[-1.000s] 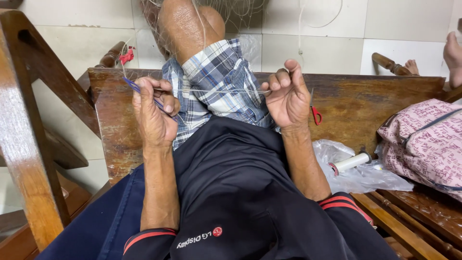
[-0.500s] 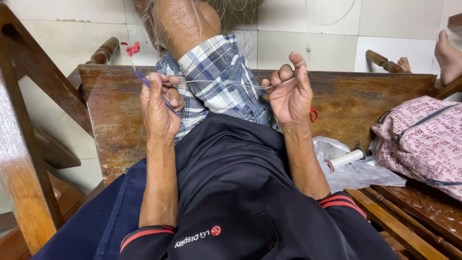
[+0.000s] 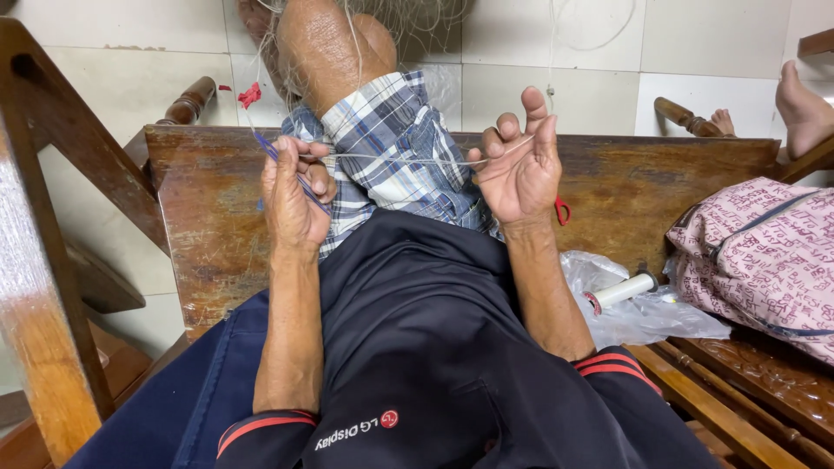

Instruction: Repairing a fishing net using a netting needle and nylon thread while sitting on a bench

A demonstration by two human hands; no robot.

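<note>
Thin pale line (image 3: 408,160) stretched taut between both hands, across raised knee in plaid shorts (image 3: 391,148). Left hand (image 3: 294,195): grip closed on line end plus blue netting needle (image 3: 291,172). Right hand (image 3: 519,169): grip closed, line pinched, index raised. Fine net (image 3: 417,17) hangs above knee. Wooden worktop (image 3: 208,217) beneath. White spool (image 3: 624,290) on plastic bag (image 3: 647,314), right of forearm.
</note>
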